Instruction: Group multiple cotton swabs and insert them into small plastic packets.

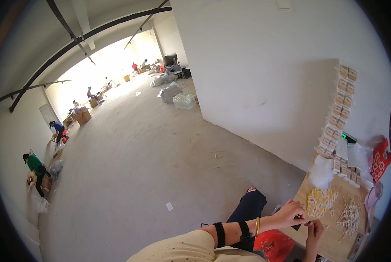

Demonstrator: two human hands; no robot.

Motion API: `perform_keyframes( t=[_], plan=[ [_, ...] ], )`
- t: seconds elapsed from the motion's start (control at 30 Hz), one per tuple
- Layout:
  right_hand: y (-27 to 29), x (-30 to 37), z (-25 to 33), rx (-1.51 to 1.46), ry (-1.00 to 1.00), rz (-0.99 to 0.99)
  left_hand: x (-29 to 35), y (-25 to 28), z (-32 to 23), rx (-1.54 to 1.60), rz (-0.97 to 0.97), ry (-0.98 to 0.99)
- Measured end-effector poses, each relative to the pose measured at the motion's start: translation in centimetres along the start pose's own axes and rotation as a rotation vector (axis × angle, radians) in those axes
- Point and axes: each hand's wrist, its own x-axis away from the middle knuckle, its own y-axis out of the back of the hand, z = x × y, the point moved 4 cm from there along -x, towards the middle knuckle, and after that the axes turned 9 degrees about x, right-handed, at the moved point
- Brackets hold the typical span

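Observation:
My left hand [290, 214], with a gold bangle at its wrist, reaches over the near left edge of the wooden table [335, 249]. Its fingers are bent in a pinch. Close by, my right hand [314, 230] also has thumb and fingertips pressed together. Whatever sits between the fingertips is too small to make out. Beyond the hands lies a heap of small yellow-and-white printed pieces [321, 201]. To the right of it is a loose pile of thin whitish sticks [349, 217]. A dark flat thing [297, 223] shows partly under my left hand.
Packs in clear wrap [338, 105] are stacked tall against the wall, beside a clear plastic bag [321, 172] and a red printed bag [380, 160]. Another red bag [274, 244] sits below the table. Other people work far off to the left, one in green [34, 163].

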Motion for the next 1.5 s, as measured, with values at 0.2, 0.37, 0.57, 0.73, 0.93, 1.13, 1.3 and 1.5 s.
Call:
perform_keyframes(
  t=[0.2, 0.37, 0.57, 0.73, 0.93, 1.13, 1.3, 1.5],
  plan=[
    [1.4, 2.6, 2.1, 0.264, -0.155, -0.003, 0.2, -0.7, -1.9, 0.017, 0.018, -0.229],
    [-0.8, 2.1, 4.8, 0.166, -0.184, 0.046, 1.1, 0.8, -2.4, -0.194, 0.023, -0.273],
    [1.5, 3.7, 3.8, -0.133, -0.319, 0.047, -0.1, -1.2, -3.8, -0.134, 0.081, -0.302],
    [2.8, 4.8, 3.5, -0.239, -0.349, 0.078, -0.2, -1.6, -3.6, -0.052, 0.084, -0.209],
    [2.3, 5.4, 2.0, -0.197, -0.278, 0.044, 0.0, -2.4, -3.5, -0.086, 0.072, -0.25],
    [1.6, 5.2, 2.8, -0.067, -0.184, 0.014, 0.3, -2.5, -3.5, -0.118, 0.083, -0.25],
    [1.8, 5.4, 3.7, 0.039, -0.201, -0.009, 0.4, -2.8, -3.1, -0.158, 0.116, -0.259],
    [1.5, 5.9, 3.3, 0.116, -0.14, -0.028, 0.9, -3.9, -2.4, -0.126, 0.144, -0.24]
  ],
)
